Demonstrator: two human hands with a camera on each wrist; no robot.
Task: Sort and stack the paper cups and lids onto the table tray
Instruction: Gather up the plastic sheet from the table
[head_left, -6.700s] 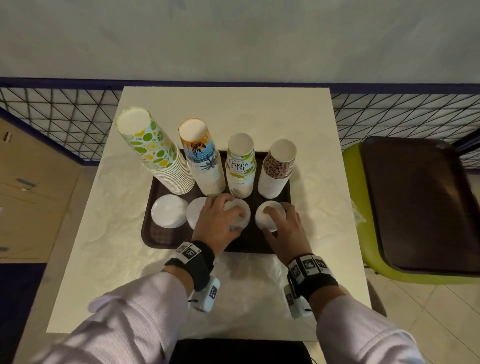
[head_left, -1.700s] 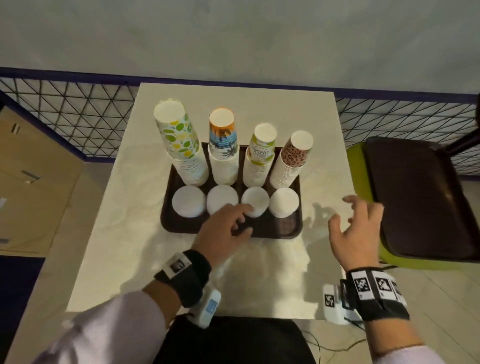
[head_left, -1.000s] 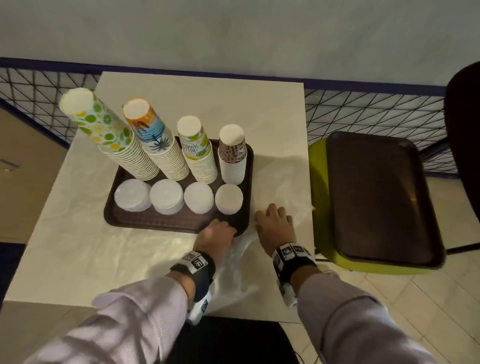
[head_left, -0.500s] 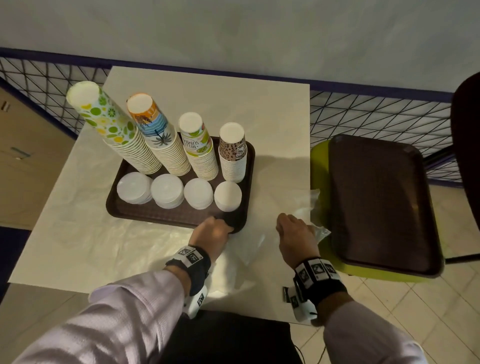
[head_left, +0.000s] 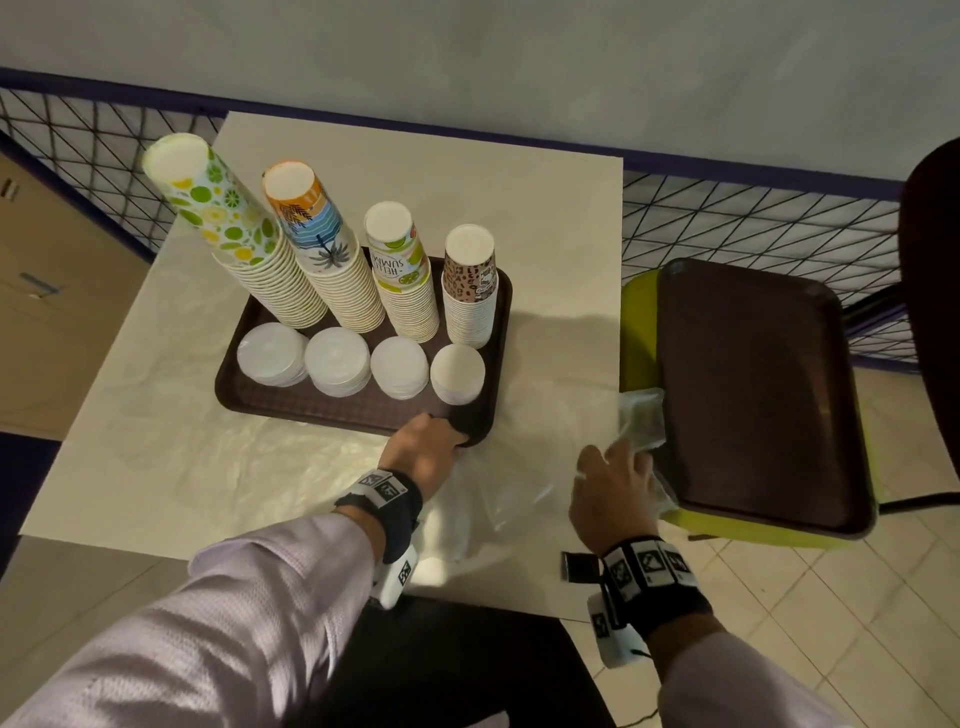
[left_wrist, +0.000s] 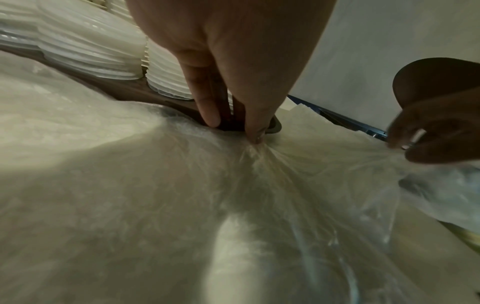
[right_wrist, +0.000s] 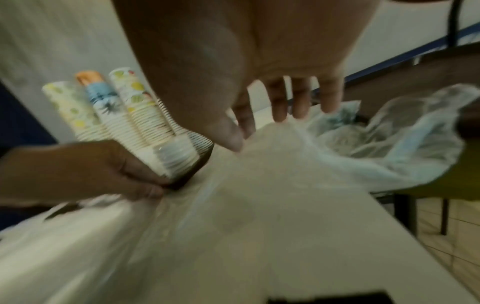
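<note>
A pale wall (head_left: 467, 47) rises behind a black wire fence (head_left: 753, 218) with a blue rail. A white table (head_left: 561, 218) stands beside a green chair (head_left: 636, 322) on beige floor tiles (head_left: 831, 597).

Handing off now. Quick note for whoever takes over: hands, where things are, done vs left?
Left hand grips the near right corner of the table tray.
Right hand pinches the clear plastic sheet at the table's right edge.
Four cup stacks stand in the tray's back row, four lid stacks in front.
Done: sorting and stacking look complete.
Left: probably clear the plastic; the empty tray sits on the green chair.
</note>
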